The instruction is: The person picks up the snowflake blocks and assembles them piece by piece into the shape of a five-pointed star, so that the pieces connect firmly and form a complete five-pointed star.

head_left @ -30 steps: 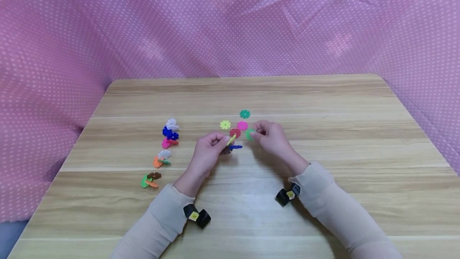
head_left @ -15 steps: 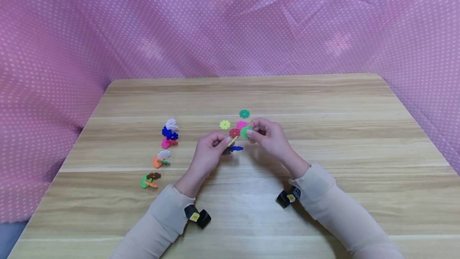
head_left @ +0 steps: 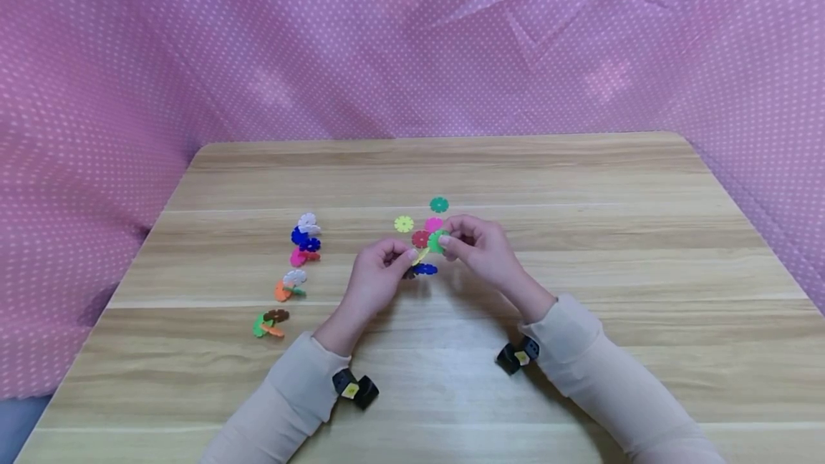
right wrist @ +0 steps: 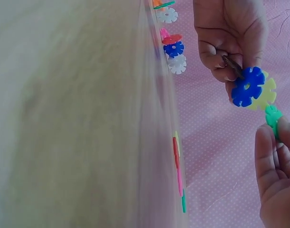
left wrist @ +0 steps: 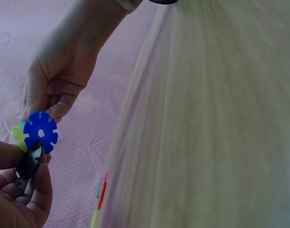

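Observation:
My left hand (head_left: pixel 377 274) pinches a dark, notched flower-shaped disc (left wrist: pixel 27 166), partly hidden by the fingers. Joined to it are a blue flower disc (right wrist: pixel 242 90) and a yellow flower disc (right wrist: pixel 266 95), all held just above the table. From the right, my right hand (head_left: pixel 483 253) pinches a bright green flower disc (right wrist: pixel 272 118) between thumb and fingers. The green disc's edge meets the rim of the yellow one in the right wrist view; whether their notches interlock, I cannot tell.
Flat on the wooden table (head_left: pixel 580 185), beyond the hands, lie a yellow disc (head_left: pixel 404 223), a red disc (head_left: pixel 420 238), a pink disc (head_left: pixel 434 224) and a dark green disc (head_left: pixel 439 205). Joined clusters stand at left, including a blue-and-white one (head_left: pixel 300 235) and a green-brown-orange one (head_left: pixel 260 325).
My right hand has brought the bright green disc leftward to the yellow disc. The cluster in my left hand has turned slightly, showing more of the blue disc.

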{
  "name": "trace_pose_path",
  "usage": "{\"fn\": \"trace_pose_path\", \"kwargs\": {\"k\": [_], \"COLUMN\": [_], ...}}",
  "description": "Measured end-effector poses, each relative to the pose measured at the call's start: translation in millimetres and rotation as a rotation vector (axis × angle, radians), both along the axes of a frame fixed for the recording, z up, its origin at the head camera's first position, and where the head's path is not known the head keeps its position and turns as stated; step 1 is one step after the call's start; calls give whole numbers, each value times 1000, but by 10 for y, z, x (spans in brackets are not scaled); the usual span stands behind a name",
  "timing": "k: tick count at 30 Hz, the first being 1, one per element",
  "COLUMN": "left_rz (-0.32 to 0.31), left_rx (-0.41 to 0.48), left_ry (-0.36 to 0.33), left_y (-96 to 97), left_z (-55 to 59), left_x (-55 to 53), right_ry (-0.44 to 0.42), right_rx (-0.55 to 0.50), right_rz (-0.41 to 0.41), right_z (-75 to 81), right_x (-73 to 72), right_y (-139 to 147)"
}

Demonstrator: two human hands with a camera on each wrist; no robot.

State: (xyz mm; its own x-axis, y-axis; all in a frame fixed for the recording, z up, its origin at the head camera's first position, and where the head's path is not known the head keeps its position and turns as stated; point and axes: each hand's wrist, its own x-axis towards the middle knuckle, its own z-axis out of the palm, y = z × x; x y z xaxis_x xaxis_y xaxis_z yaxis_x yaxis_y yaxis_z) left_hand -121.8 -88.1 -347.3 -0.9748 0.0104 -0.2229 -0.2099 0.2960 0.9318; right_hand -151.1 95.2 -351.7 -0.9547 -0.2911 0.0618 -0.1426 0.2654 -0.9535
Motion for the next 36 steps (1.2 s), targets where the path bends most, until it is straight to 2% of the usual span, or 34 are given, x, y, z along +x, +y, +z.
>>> {"fn": "trace_pose_path", "kwargs": {"k": [6, 15, 20, 28, 36], "left_rz": [-8, -9, -4, -2, -14], "left_rx": [-48, -153, -192, -217, -259], "left_ry": [36, 138, 174, 176, 231], "left_y": [1, 2, 12, 22, 19], "left_z": [10, 41, 61, 50, 44], "left_x": [12, 46, 61, 64, 77], "right_ry": [22, 93, 91, 89, 142], "right_rx": [12, 15, -5, -10, -13], "right_rz": [10, 8, -4, -21, -19], "right_z": [20, 39, 28, 18, 11], "right_x": [27, 70, 83, 96, 115], "right_y": [-9, -46, -74, -101, -131]}}
